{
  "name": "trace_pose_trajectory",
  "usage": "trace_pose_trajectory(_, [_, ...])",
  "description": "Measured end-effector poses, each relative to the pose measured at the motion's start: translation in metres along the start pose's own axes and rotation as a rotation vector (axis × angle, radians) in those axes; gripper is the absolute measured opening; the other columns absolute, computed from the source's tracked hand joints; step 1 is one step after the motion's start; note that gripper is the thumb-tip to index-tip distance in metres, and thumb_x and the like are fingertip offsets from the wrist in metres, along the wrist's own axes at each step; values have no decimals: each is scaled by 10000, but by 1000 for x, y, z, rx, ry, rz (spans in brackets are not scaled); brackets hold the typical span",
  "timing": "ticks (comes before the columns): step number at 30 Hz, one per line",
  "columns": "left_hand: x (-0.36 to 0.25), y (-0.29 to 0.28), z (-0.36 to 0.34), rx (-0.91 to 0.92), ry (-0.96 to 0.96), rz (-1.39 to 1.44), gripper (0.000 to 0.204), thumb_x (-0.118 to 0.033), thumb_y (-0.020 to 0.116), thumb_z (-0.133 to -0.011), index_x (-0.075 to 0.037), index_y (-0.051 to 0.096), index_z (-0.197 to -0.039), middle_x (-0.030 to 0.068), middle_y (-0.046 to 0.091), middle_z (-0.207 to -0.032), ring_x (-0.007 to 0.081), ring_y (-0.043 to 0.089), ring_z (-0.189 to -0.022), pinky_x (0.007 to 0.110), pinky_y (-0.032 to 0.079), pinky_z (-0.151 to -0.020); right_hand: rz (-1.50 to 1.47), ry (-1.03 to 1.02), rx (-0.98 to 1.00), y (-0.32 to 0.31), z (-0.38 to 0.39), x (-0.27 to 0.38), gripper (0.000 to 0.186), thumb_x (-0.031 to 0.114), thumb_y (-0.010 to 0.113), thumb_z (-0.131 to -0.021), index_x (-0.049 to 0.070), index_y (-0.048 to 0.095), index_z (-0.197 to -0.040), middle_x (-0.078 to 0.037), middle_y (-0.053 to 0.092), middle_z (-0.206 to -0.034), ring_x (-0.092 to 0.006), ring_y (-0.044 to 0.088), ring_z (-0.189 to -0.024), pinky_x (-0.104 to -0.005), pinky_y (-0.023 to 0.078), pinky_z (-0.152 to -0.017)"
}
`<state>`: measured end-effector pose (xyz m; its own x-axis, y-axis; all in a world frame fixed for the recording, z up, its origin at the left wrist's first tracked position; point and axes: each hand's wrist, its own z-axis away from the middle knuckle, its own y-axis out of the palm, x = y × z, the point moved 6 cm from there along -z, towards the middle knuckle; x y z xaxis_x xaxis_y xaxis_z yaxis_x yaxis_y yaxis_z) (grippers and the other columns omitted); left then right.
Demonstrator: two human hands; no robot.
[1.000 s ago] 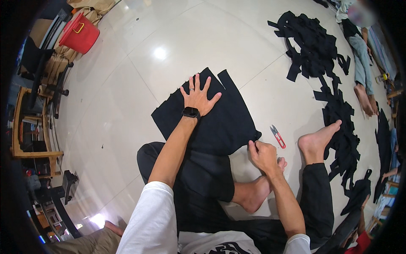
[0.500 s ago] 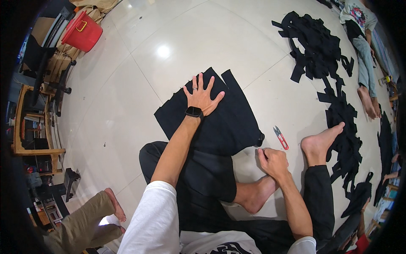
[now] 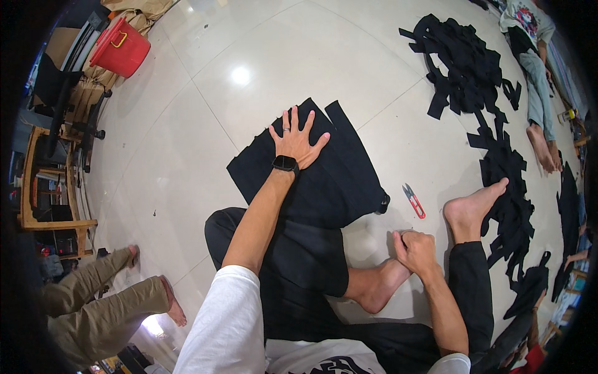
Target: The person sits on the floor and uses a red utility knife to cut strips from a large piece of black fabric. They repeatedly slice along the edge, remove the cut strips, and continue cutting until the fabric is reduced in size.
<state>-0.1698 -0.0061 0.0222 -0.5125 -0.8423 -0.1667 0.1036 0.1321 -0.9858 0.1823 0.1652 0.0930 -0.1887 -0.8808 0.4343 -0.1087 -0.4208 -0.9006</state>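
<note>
My left hand (image 3: 295, 144) lies flat with fingers spread, pressing on a piece of black fabric (image 3: 339, 181) that rests on the floor against my bent leg. A separate-looking strip edge shows at the fabric's upper right, and its lower right corner has a small dark bunched bit. To the right of that corner, my right hand (image 3: 416, 252) is closed, thumb against curled fingers, just above my foot (image 3: 377, 290). Anything inside that grip is hidden. Small thread snips (image 3: 413, 202) with a red handle lie on the floor between the fabric and my other foot (image 3: 467, 215).
A heap of black fabric strips (image 3: 464, 65) spreads down the right side to my foot. At the far right sits another person (image 3: 537, 93). Someone's legs in khaki trousers (image 3: 118, 308) are at the lower left. A red bucket (image 3: 124, 50) and wooden frame (image 3: 59, 221) stand left.
My right hand has moved right and slightly down, away from the fabric's corner, still closed. My left hand stays put. The khaki-trousered legs at the lower left have shifted, with both feet now apart.
</note>
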Motion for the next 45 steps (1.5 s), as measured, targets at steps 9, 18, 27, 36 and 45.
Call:
trace_pose_trajectory(9, [2, 4, -2, 25, -2, -13, 899, -816, 421, -961, -280, 320, -1675, 188, 153, -1763, 421, 112, -1628, 799, 93, -1199, 19, -48, -43, -14, 25, -8, 415, 178, 742, -928, 61, 518, -598, -138, 555, -571, -354, 571, -490, -453, 456, -486])
trace_pose_trajectory(18, [0, 1, 0, 4, 11, -44, 879, -787, 435, -975, -259, 337, -1671, 200, 179, -1755, 422, 142, -1621, 792, 113, -1198, -86, 21, 23, -38, 43, 0, 397, 204, 711, -976, 26, 607, -638, -180, 604, -594, -365, 607, -516, -439, 491, -517])
trace_pose_trajectory(27, [-2, -1, 1, -24, 15, -51, 827, -724, 474, -992, -243, 372, -1657, 195, 216, -1746, 422, 164, -1616, 788, 136, -1199, -520, 391, -268, -28, -2, -1, 260, 165, 683, -1025, -59, 717, -898, -207, 723, -793, -285, 672, -613, -376, 526, -610])
trace_pose_trajectory(36, [0, 0, 1, -2, 4, -77, 815, -726, 429, -1010, -277, 314, -1680, 179, 174, -1763, 409, 126, -1629, 787, 110, -1207, -1087, 742, -474, -26, 42, -37, 360, 270, 586, -1116, -66, 689, -1034, -189, 763, -909, -144, 644, -646, -258, 507, -645])
trace_pose_trajectory(45, [-1, -1, 1, 6, -3, -83, 799, -717, 412, -1018, -281, 311, -1681, 171, 172, -1766, 408, 134, -1628, 784, 99, -1214, -725, 480, 1170, 6, 72, 0, 504, 437, 618, -1079, -23, 727, -905, -81, 700, -761, -150, 629, -644, -317, 510, -645])
